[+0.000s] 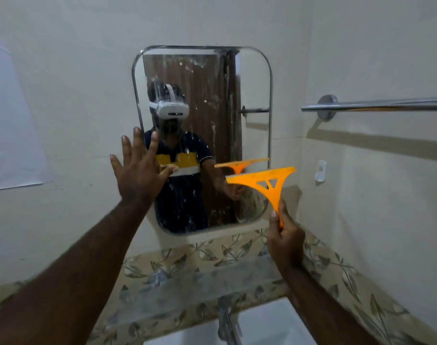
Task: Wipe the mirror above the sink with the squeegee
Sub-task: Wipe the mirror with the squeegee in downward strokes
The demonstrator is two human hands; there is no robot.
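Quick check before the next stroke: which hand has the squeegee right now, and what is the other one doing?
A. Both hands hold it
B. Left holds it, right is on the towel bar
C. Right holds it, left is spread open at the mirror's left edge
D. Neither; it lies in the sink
C: the right hand grips the handle of the orange squeegee, while the left hand is open with fingers spread at the left edge of the mirror.

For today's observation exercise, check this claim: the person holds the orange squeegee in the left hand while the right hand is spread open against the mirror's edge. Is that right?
The hands are swapped. In the head view, the right hand grips the orange squeegee, and the left hand is spread open at the mirror edge.
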